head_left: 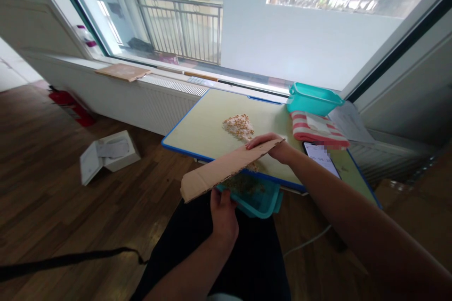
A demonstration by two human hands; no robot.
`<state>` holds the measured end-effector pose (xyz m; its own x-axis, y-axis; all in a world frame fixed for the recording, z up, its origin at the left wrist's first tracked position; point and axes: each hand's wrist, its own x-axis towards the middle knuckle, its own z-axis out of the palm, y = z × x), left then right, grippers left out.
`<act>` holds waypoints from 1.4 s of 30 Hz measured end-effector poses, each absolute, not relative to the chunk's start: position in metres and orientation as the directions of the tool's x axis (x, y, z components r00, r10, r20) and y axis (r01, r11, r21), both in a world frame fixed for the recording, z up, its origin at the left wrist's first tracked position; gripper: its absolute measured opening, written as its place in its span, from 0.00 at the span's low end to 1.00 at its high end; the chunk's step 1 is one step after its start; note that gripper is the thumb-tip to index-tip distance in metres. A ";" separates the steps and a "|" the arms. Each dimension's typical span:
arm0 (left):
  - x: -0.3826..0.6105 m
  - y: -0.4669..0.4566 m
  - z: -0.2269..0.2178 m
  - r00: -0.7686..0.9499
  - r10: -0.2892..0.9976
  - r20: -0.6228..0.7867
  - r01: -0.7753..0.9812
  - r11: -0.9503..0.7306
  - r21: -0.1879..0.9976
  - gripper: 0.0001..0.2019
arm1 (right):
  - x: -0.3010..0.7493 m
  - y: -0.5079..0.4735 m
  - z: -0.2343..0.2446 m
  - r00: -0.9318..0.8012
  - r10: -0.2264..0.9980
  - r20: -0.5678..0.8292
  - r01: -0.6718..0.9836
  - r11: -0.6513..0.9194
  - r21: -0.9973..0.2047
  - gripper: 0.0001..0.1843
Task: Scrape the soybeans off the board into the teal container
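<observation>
My right hand [273, 146] grips the far end of a long strip of brown cardboard [222, 169], held at a slant over the table's near edge. My left hand [223, 211] is closed on the rim of a teal plastic tray [259, 200], held just below that edge with some grains in it. A pile of small tan grains [239, 127] lies on the pale green table [205, 127], which has a blue border. The cardboard hides part of the tray and the grains nearest the edge.
A second teal tub [312, 99], a red-and-white striped cloth [318, 130] and a phone [322, 157] sit on the table's right side. An open white box [106, 155] lies on the wooden floor at left. A board [122, 72] rests on the windowsill.
</observation>
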<state>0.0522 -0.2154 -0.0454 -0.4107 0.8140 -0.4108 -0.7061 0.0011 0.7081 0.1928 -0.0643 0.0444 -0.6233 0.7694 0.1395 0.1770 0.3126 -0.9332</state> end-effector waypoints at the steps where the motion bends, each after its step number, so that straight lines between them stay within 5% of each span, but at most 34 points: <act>1: 0.052 -0.216 -0.045 -0.409 0.815 -0.411 -0.706 0.002 0.708 0.08 | 0.194 -0.065 0.045 -0.620 0.773 0.134 0.181 0.307 -0.934 0.18; 42: 0.069 -0.212 -0.039 -0.365 0.814 -0.453 -0.802 -0.027 0.597 0.12 | 0.218 -0.090 0.049 -0.569 0.818 0.084 0.247 0.268 -0.931 0.09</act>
